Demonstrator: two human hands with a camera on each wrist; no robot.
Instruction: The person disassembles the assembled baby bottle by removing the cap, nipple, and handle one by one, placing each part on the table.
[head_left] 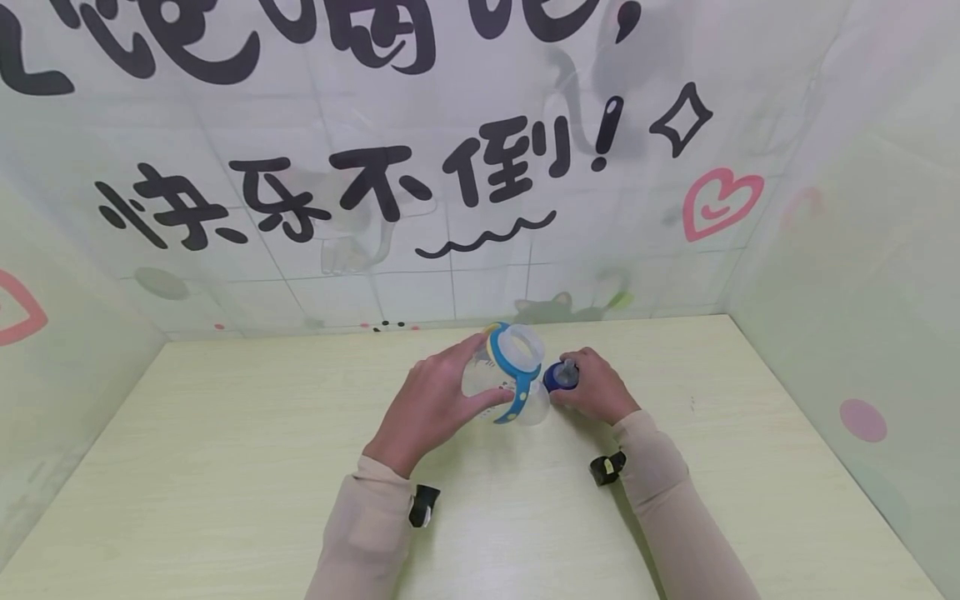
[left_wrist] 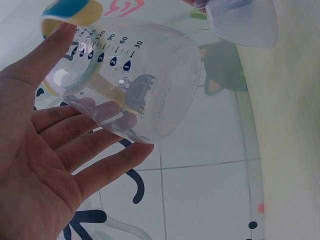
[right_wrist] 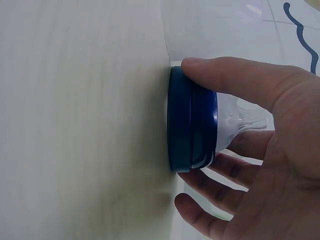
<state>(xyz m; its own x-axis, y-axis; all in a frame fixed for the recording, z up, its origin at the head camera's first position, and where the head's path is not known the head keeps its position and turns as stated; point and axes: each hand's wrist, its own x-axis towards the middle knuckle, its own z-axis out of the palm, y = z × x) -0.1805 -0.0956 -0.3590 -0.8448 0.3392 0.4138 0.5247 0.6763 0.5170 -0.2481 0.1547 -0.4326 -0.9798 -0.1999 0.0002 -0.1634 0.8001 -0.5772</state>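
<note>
My left hand (head_left: 457, 392) holds a clear baby bottle (head_left: 491, 379) tilted above the table, its open neck (head_left: 522, 342) pointing away. A blue and yellow handle ring (head_left: 507, 375) circles the neck. In the left wrist view the thumb lies on top of the bottle (left_wrist: 140, 80) and the fingers (left_wrist: 100, 150) cup it from below. My right hand (head_left: 592, 390) grips a dark blue collar (right_wrist: 190, 120) with a clear teat (right_wrist: 240, 120), which stands on the table. A clear cap (head_left: 536, 407) sits between the two hands.
The pale wooden table (head_left: 225, 467) is closed in by walls on three sides: a back wall (head_left: 450, 208) with black lettering and a pink heart, and plain side walls (head_left: 862, 292). Both wrists carry small black cameras.
</note>
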